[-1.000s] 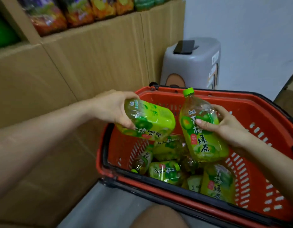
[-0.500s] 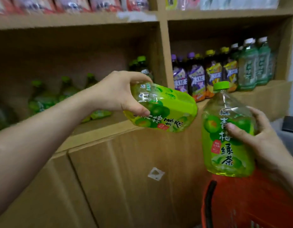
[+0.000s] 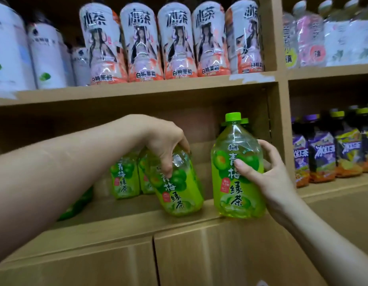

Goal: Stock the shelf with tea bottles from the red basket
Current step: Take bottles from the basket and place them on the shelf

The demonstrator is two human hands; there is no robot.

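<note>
In the head view, the red basket is out of frame, and the shelf (image 3: 137, 213) shows only its front part; its back is in shadow. The left hand (image 3: 164, 141) grips a green tea bottle (image 3: 176, 188) from above by its shoulder, so the fingers cover the neck and cap. That bottle tilts, its base on the shelf board near the front edge. The right hand (image 3: 259, 174) wraps around a second green tea bottle (image 3: 236, 172) at its middle, thumb across the label and fingers behind; this bottle stands upright on the shelf edge with its green cap clear above. Another green cap peeks out just behind it, the bottle itself hidden. Further back on the shelf, two more green bottles (image 3: 123, 178) stand side by side, partly hidden by the left forearm and the tilted bottle. Something green lies low at the left, too blurred and covered by the arm to identify. On the upper shelf stands a row of pink-and-white bottles (image 3: 141, 44), their caps cut off by the frame. In the right compartment stand purple-labelled bottles (image 3: 321, 153), cut off at the edge. A vertical divider (image 3: 282, 131) separates the compartments, just beside the upright bottle.
</note>
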